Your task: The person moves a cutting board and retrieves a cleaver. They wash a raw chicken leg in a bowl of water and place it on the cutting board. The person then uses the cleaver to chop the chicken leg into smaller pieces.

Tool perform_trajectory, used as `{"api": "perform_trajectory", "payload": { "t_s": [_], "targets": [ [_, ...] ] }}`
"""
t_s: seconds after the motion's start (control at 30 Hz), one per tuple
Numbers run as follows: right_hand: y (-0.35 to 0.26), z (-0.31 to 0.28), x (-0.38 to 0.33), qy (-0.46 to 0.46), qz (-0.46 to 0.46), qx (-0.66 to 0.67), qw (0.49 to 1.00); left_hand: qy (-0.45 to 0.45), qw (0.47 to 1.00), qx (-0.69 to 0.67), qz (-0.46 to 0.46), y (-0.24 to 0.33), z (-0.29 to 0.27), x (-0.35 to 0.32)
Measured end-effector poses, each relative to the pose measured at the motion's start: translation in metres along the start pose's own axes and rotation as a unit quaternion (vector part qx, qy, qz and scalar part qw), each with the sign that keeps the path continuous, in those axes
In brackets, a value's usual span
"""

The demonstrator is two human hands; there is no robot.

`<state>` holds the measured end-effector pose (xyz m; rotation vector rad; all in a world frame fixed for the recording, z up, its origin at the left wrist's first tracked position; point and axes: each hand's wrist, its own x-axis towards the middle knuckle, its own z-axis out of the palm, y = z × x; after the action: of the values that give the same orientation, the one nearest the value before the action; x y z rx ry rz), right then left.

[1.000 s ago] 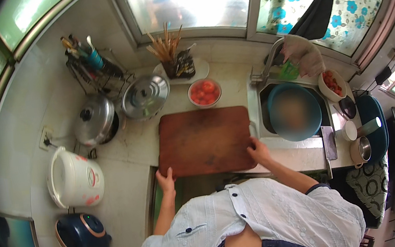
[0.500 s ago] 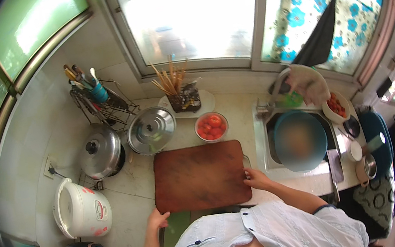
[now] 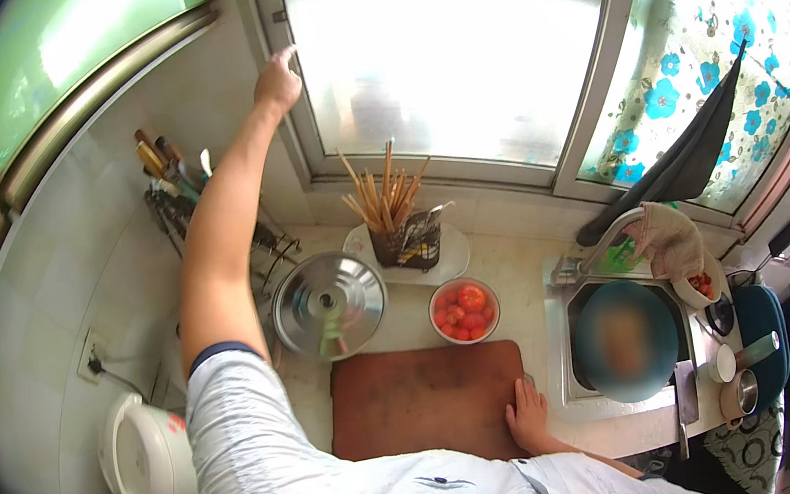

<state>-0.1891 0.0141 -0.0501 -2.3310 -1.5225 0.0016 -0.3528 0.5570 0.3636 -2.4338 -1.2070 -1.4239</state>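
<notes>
Stretches the left hand (image 3: 278, 83) up before the window frame (image 3: 307, 133), one finger extended, the others seemingly curled; cannot tell whether touching. Rests the right hand (image 3: 528, 417) on the right edge of the cutting board (image 3: 426, 394), fingers straight, close together. Has the board lying on the desk (image 3: 507, 256), left of the sink (image 3: 563, 365), near a bowl (image 3: 469, 340) of tomatoes (image 3: 469, 305) and metal lid (image 3: 329, 317).

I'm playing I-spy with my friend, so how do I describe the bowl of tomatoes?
Find the big window, then the counter below it. Look there for the bowl just beyond the brown cutting board, between the shiny round lid and the sink. Unlike those neighbours, it holds round red tomatoes.
</notes>
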Motion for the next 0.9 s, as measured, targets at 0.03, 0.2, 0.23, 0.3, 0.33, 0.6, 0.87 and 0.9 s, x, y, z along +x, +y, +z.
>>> {"api": "perform_trajectory", "payload": {
  "t_s": [0.03, 0.2, 0.23, 0.3, 0.33, 0.6, 0.87, 0.9],
  "targets": [
    [0.000, -0.001, -0.001, 0.001, 0.003, -0.004, 1.000, 0.008, 0.999, -0.020, -0.039, -0.002, 0.013, 0.027],
    [-0.002, -0.004, 0.004, -0.005, 0.000, -0.025, 1.000, 0.109, 0.977, -0.139, -0.121, -0.032, 0.062, 0.105],
    [-0.001, -0.004, 0.002, -0.008, -0.001, -0.035, 0.999, 0.114, 0.969, -0.181, -0.124, -0.034, 0.075, 0.109],
    [0.001, -0.006, 0.002, -0.011, 0.009, -0.042, 0.999, 0.144, 0.969, -0.146, -0.136, -0.036, 0.095, 0.119],
    [0.000, -0.005, 0.002, -0.012, 0.010, -0.040, 0.999, 0.159, 0.964, -0.156, -0.146, -0.035, 0.099, 0.123],
    [0.004, 0.001, 0.002, 0.008, -0.011, -0.040, 0.999, 0.218, 0.869, -0.406, -0.182, -0.087, 0.113, 0.162],
    [0.004, 0.001, 0.001, 0.011, -0.002, -0.054, 0.998, 0.165, 0.814, -0.502, -0.240, -0.028, 0.099, 0.131],
    [0.004, 0.001, 0.001, 0.010, 0.000, -0.060, 0.998, 0.160, 0.821, -0.494, -0.239, -0.020, 0.096, 0.127]
  ]
}}
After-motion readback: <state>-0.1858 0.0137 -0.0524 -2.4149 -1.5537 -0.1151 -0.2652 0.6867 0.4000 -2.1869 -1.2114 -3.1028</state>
